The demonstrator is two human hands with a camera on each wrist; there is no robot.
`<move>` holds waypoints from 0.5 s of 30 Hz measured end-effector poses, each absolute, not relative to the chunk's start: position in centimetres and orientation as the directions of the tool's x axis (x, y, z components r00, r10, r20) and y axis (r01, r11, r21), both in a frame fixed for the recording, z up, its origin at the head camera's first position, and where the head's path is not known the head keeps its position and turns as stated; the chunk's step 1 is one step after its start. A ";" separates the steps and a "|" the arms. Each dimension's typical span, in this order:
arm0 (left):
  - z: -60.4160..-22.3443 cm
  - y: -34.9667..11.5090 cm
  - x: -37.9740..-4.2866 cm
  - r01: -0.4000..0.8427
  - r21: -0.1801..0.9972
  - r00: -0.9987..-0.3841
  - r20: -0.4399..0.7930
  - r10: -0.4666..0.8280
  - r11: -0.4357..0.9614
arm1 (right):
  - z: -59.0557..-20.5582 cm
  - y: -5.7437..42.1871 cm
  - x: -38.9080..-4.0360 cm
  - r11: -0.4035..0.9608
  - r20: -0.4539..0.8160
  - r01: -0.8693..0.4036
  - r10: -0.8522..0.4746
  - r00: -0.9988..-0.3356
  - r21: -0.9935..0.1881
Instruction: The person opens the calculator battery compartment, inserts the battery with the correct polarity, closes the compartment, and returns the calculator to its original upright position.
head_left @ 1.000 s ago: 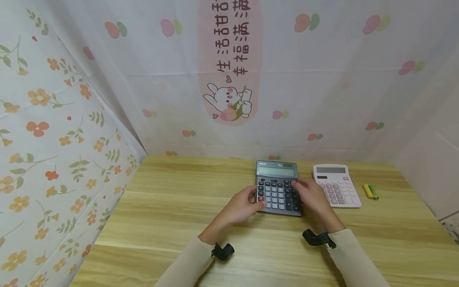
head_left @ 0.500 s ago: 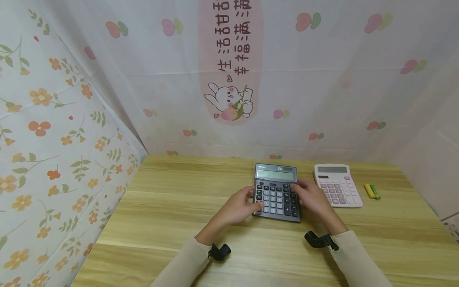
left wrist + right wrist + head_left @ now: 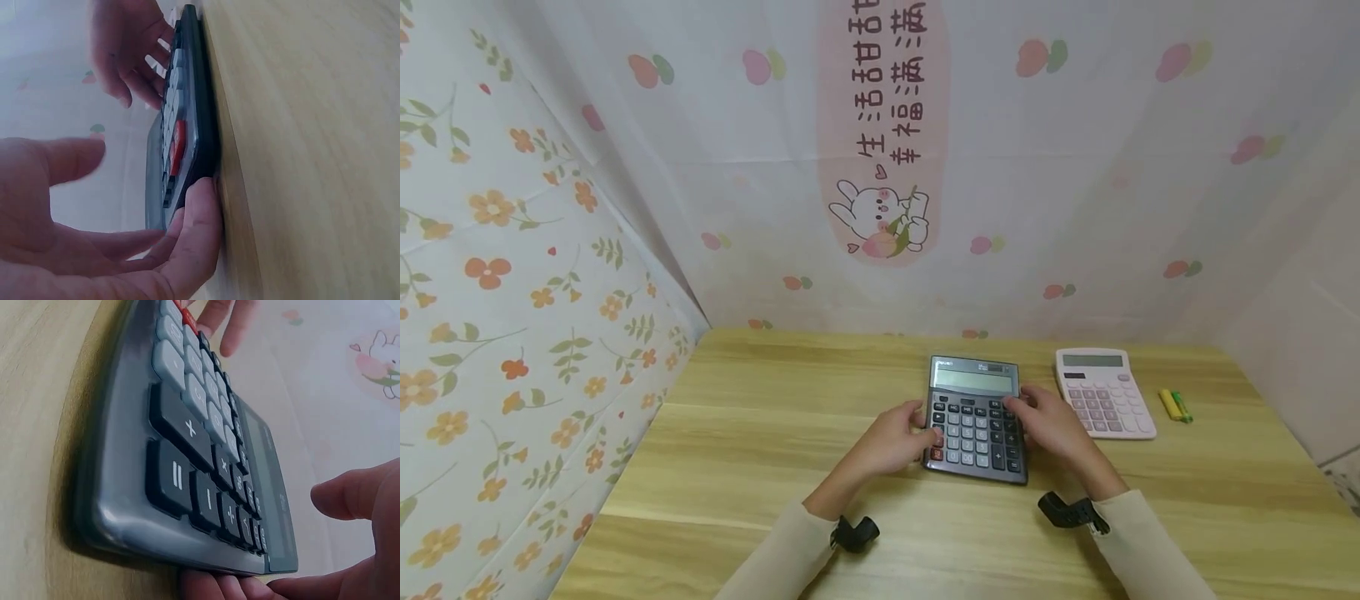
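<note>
A dark grey desk calculator (image 3: 976, 421) lies on the wooden table, its display at the far end. At its left side is my left hand (image 3: 891, 437). In the left wrist view that hand's fingertips (image 3: 201, 194) touch the calculator's lower side edge, while the thumb (image 3: 78, 159) stands off the keys. My right hand (image 3: 1056, 425) is at the opposite side. The right wrist view has its fingertips (image 3: 215, 586) against the edge, partly hidden beneath it, and the thumb (image 3: 344, 494) raised clear of the buttons.
A white and pink calculator (image 3: 1105, 393) lies to the right, close beyond my right hand. Farther right are a yellow battery (image 3: 1169, 405) and a green one (image 3: 1182, 407), side by side. A printed cloth (image 3: 760, 192) hangs behind the wooden table (image 3: 737, 467).
The grey calculator has moved toward me and slightly left, with both hands staying at its sides. The white and pink calculator and the batteries have stayed in place.
</note>
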State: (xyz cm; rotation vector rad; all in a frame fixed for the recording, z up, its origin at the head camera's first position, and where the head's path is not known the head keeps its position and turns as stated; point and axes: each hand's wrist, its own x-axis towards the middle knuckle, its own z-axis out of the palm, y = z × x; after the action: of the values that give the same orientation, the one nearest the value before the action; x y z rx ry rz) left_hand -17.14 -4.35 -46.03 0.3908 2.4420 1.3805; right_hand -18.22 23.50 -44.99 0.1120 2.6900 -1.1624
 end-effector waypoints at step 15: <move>-46.0 -4.1 -16.7 -0.039 0.907 -0.909 -0.207 0.362 0.420 | -44.9 23.1 -17.5 0.700 -0.240 0.128 -0.063 -0.969 -0.703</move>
State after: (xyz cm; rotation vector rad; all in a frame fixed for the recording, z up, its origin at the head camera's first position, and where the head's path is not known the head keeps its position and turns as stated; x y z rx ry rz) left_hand -16.72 -4.12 -46.02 0.2768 2.3080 1.4883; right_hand -17.48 23.06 -44.94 0.0515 2.6639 -1.1283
